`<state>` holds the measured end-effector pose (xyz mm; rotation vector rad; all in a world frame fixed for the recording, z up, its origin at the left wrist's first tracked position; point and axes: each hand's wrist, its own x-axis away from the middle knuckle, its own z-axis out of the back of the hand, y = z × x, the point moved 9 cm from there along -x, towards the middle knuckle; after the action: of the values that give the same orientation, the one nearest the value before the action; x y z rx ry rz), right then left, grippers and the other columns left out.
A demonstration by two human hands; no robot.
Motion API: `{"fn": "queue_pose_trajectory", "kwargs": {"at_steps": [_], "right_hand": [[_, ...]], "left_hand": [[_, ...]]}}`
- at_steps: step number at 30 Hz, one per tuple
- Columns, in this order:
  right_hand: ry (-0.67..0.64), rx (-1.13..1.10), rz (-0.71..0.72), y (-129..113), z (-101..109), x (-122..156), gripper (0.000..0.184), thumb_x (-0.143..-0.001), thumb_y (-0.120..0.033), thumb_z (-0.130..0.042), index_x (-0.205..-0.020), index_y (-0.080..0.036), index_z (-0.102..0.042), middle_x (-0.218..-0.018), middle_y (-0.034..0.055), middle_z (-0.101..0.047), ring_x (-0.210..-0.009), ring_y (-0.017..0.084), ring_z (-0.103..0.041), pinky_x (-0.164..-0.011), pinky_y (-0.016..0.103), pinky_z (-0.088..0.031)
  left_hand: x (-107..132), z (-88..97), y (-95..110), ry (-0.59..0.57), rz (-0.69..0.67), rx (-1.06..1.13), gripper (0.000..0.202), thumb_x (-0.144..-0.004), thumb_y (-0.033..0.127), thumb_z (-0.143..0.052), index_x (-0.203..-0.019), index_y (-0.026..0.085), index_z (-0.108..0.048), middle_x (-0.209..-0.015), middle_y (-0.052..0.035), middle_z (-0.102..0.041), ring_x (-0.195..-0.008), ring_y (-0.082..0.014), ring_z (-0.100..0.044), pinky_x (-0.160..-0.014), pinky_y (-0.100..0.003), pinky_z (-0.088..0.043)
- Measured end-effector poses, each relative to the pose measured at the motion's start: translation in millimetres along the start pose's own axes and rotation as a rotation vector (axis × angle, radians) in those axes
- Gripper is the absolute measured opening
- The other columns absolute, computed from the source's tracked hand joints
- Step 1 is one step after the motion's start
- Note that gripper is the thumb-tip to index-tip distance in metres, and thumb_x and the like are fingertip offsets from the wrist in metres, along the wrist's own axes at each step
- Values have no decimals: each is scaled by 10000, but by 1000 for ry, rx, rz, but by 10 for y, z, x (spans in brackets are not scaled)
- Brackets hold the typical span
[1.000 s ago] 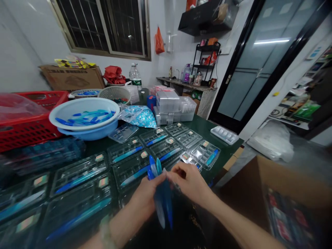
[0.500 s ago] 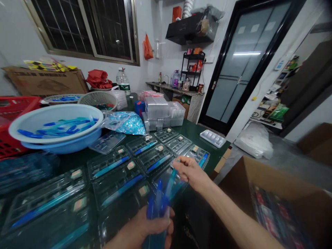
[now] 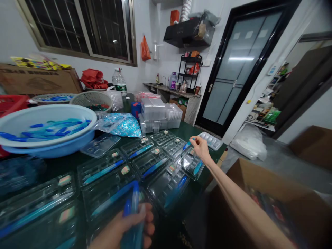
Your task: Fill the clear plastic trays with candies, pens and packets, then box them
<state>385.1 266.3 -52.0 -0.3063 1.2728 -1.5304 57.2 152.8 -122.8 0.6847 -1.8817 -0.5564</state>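
My left hand [image 3: 137,223], low in the view and a little blurred, is closed around a few blue pens [image 3: 135,199]. Farther out, the fingertips of my right hand [image 3: 201,148] pinch a single blue pen [image 3: 187,144] over a clear plastic tray [image 3: 174,148]. Several such trays lie in rows on the table, most with a pen in the long slot and a small striped block like an eraser [image 3: 125,169] in a corner. Below my right hand, one tray [image 3: 185,162] holds a pen [image 3: 198,167]; the nearer tray [image 3: 160,188] holds another.
A pale blue basin [image 3: 85,129] of pens stands at the left on the dark green table [image 3: 190,128]. Behind the trays are a bag of small blue pieces [image 3: 127,124] and stacked clear plastic boxes [image 3: 153,107]. An open cardboard box [image 3: 249,173] sits at the right, below table level.
My right hand has moved away from my left, forward and right, carrying one pen from the bundle to the far trays. A pen now shows in the near right tray. The view has shifted slightly.
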Motion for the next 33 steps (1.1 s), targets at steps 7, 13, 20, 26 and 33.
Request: {"fn": "queue_pose_trajectory", "kwargs": {"at_steps": [7,13,20,26,33], "right_hand": [[-268,427,195,-197,-515,216,150,-789,-178,-508,-895,-159,-611,-889,79,-554,-794,178,-522,-726,265,-359],[-395,417,255,-765,-858,815,276,-807,-177,-485,-1080,-171,-522,-888,56,-585,-709,153,-541,-647,241,-385],[-642,144,427,-1836,-1242,1882,161,-823,-323,-528,-748,-184,-557,-744,-5,-603,-668,123,-547,-614,222,-357],[-722,344,342,-1667,-1516,1923,260,-739,-378,-586,-609,-156,-546,-608,2,-580,-544,124,-499,-515,234,-266],[-980,-315,-246,-1292,-1493,1884,198,-714,-253,-569,-570,-139,-496,-501,-48,-466,-440,42,-382,-414,155,-265]], "left_hand": [[-69,110,151,-6,-53,118,325,-685,145,-666,-982,76,-554,-901,-137,-644,-867,-297,-615,-694,-383,-524],[-194,150,340,-39,-140,345,201,-727,109,-609,-924,92,-572,-925,-121,-640,-952,-295,-587,-786,-408,-505],[-27,127,477,25,-200,360,81,-758,58,-526,-755,95,-598,-676,-67,-620,-594,-149,-603,-588,-261,-523],[145,248,521,177,-339,281,173,-718,-11,-547,-797,123,-623,-730,-35,-630,-642,-102,-586,-577,-143,-485],[-386,267,479,113,-222,376,363,-667,463,-646,-741,114,-582,-580,-36,-547,-478,-136,-524,-470,-274,-483]]}}
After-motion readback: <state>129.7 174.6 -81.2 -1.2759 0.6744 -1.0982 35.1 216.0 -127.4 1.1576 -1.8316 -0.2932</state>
